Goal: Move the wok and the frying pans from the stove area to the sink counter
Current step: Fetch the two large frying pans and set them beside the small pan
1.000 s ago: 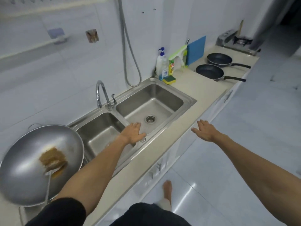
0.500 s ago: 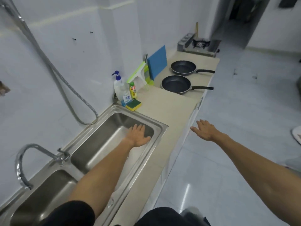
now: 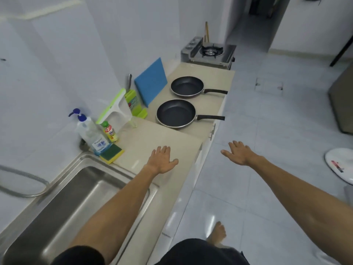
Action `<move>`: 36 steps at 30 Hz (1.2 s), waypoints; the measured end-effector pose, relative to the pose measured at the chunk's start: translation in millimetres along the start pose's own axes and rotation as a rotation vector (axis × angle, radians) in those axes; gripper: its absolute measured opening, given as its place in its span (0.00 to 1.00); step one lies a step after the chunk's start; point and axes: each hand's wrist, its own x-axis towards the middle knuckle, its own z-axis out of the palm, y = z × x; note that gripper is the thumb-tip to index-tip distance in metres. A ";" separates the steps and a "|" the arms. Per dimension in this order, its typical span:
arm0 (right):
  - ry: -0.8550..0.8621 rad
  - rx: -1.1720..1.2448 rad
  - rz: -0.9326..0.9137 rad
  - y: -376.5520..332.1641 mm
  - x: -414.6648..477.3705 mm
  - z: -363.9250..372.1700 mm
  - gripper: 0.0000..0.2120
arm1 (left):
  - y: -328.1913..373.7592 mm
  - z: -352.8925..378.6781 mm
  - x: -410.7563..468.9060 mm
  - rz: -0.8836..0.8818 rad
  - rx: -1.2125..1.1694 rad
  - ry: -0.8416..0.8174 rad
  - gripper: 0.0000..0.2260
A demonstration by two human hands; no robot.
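Note:
Two black frying pans lie on the beige counter (image 3: 191, 142), handles pointing right over its edge: the nearer frying pan (image 3: 175, 114) and the farther frying pan (image 3: 186, 87). My left hand (image 3: 162, 161) hovers open, palm down, over the counter just short of the nearer pan. My right hand (image 3: 238, 154) is open too, out over the floor beside the counter edge. Neither hand holds anything. The wok is out of view. The steel sink (image 3: 76, 203) is at lower left under my left forearm.
A gas stove (image 3: 211, 52) stands at the counter's far end. Along the wall are a blue cutting board (image 3: 151, 81), a white-green squeegee (image 3: 116, 109), a soap pump bottle (image 3: 91, 132), a small yellow bottle (image 3: 110, 131) and a green-yellow sponge (image 3: 111, 153). Tiled floor lies to the right.
The view has swung right along the counter, away from the wok and tap. Both open hands have advanced toward the pans; my left hand went from over the sink to over the counter.

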 end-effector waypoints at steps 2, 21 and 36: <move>-0.004 -0.021 -0.018 29.5 27.2 -22.5 0.38 | 27.1 -11.5 37.8 -0.020 -0.021 -0.001 0.35; -0.132 -0.113 -0.166 130.8 305.7 -151.3 0.39 | 140.3 -62.3 304.3 -0.206 -0.263 0.008 0.37; -0.158 -0.226 -0.381 100.6 491.0 -218.6 0.35 | 123.6 -83.4 407.1 -0.506 -0.385 -0.039 0.39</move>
